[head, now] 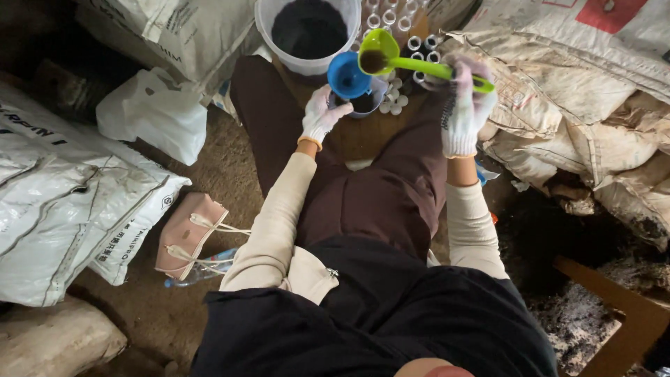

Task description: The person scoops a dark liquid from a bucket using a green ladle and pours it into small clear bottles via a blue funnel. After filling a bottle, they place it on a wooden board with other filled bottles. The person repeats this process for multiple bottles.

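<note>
My right hand, in a white knit glove, grips the handle of a green scoop that holds some dark powder. The scoop's bowl hovers at the rim of a blue funnel. My left hand, also gloved, steadies a small clear container beneath the funnel. Behind them stands a white bucket filled with dark powder. Several small white-rimmed pots lie around the funnel on a wooden board.
Large white sacks pile up on the left, and crumpled dirty sacks lie on the right. A white plastic bag, a pink pouch and a plastic bottle rest on the dirt floor. A wooden frame stands at lower right.
</note>
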